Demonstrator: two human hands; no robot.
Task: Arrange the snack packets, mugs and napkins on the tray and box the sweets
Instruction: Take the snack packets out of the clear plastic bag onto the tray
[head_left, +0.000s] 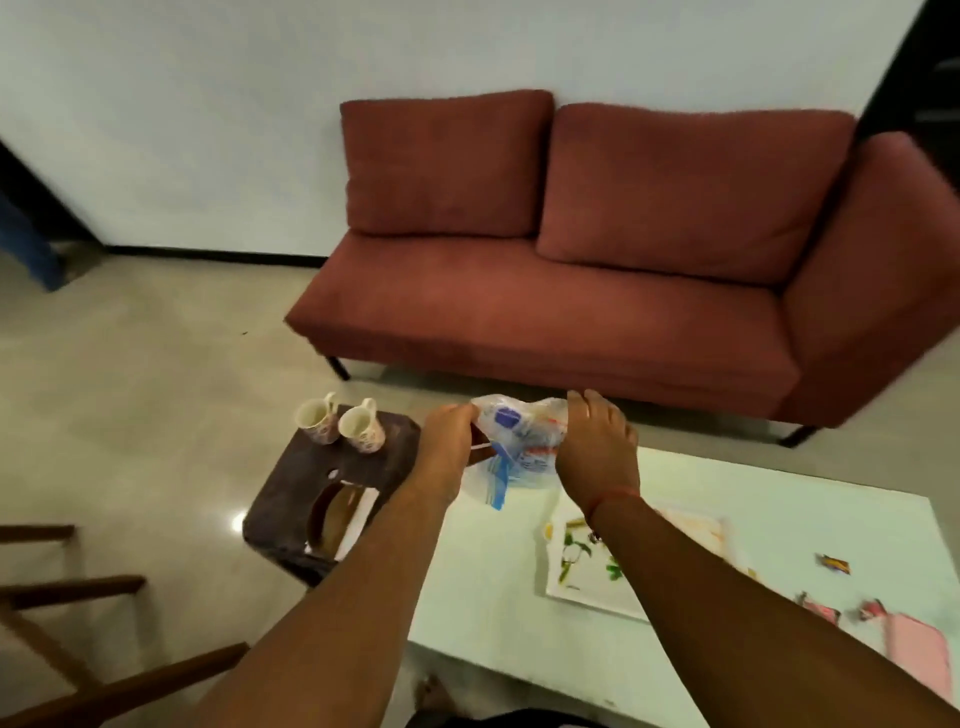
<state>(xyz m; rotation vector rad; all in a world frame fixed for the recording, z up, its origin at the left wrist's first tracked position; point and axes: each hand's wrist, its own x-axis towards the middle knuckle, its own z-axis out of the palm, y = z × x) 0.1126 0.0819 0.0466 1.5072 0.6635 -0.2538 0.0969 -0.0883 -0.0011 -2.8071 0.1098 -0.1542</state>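
Head view: the pale green rectangular table (519, 597) serves as the reference landmark. Above its far left corner, the left hand (447, 441) and the right hand (597, 447) hold a crinkled clear plastic snack packet with blue and orange print (519, 436) between them. The left hand pinches the packet's left edge with its fingers closed on the plastic; the right hand clamps the packet's right side from above, fingers curled over it. A blue strip of the packet hangs down toward the table surface; contact with the table cannot be determined. A thin red thread (613, 496) circles the right wrist. Just beyond the table's left end stands a dark brown wooden tray with a cut-out handle (296, 499). Two cream ceramic mugs with a red floral pattern (337, 423) stand upright side by side at the tray's far edge, handles pointing away from the camera. A white folded napkin (358, 519) lies on the near part of the tray. On the table, under the right forearm, lies a white paper napkin with a green and yellow leaf print (582, 566). Toward the table's right end lie a small wrapped sweet in an orange and dark wrapper (835, 564), two pink-wrapped sweets (841, 610), and a pink flat box (917, 654). Beyond the table's far side stands a rust-red fabric sofa (571, 291).
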